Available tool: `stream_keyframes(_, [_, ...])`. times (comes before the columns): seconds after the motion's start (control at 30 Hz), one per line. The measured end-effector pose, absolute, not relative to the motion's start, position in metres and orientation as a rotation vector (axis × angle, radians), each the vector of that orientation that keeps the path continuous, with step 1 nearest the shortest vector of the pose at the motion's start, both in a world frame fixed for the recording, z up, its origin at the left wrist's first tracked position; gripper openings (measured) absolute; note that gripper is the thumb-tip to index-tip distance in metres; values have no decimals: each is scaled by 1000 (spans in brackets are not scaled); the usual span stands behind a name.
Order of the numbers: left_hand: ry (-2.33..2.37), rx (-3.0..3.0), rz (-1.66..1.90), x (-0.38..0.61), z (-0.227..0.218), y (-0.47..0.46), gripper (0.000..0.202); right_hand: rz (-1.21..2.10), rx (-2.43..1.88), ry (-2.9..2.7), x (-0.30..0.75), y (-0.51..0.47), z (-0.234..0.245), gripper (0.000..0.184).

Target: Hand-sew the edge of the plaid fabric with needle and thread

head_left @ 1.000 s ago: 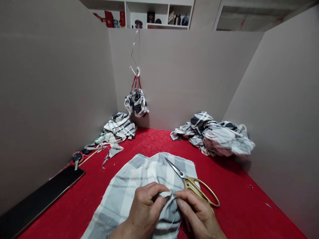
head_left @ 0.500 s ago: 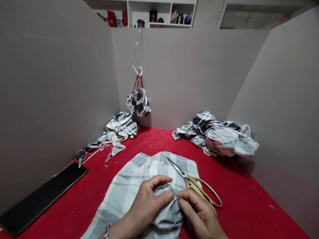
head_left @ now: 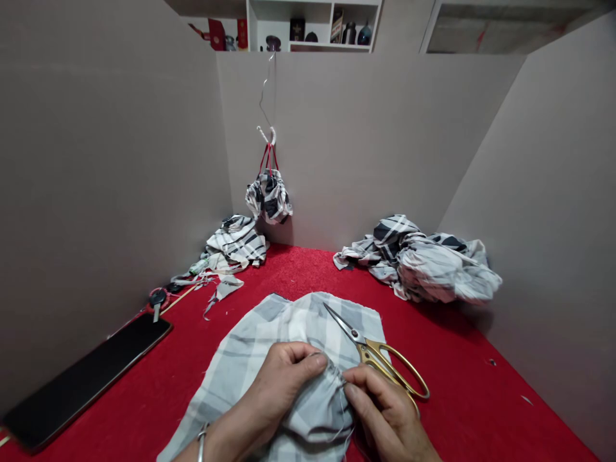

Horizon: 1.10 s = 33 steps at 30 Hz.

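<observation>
A grey and white checked cloth (head_left: 315,407) is bunched between my hands, its upper edge gathered into small puckers. My left hand (head_left: 283,382) pinches that edge between thumb and fingers. At the other end of the puckers, my right hand (head_left: 380,407) is closed on the cloth edge, thumb against forefinger. A pale thread (head_left: 342,410) hangs down from the right fingertips; whether they also hold a needle is too small to tell. Beneath lies a flat part of checked fabric (head_left: 250,346). Gold-handled scissors (head_left: 360,340) rest on it, just beyond my right hand.
A black phone (head_left: 86,382) and a key (head_left: 156,303) lie at the left. Checked cloth piles sit at back left (head_left: 235,240) and back right (head_left: 428,266). A small drawstring pouch (head_left: 269,196) hangs from a hook (head_left: 269,135). Grey panels (head_left: 360,147) enclose the red table (head_left: 298,273).
My left hand has slid left along the cloth edge, baring more puckers between my hands. The right hand has stayed almost in place.
</observation>
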State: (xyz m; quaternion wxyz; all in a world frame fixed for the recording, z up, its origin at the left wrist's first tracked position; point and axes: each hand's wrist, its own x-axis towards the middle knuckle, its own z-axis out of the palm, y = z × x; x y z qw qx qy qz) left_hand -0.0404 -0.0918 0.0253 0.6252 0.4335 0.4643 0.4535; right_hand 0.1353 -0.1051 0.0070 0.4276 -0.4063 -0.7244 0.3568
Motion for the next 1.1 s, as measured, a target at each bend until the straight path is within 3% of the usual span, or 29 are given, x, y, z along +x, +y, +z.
stream_keyframes(0.83, [878, 710, 953, -39, 28, -95, 19, 794, -978, -1897, 138, -101, -2, 23])
stream_keyframes(1.1, [916, 753, 963, -35, 26, -98, 28, 866, -980, -1857, 136, -103, -6, 28])
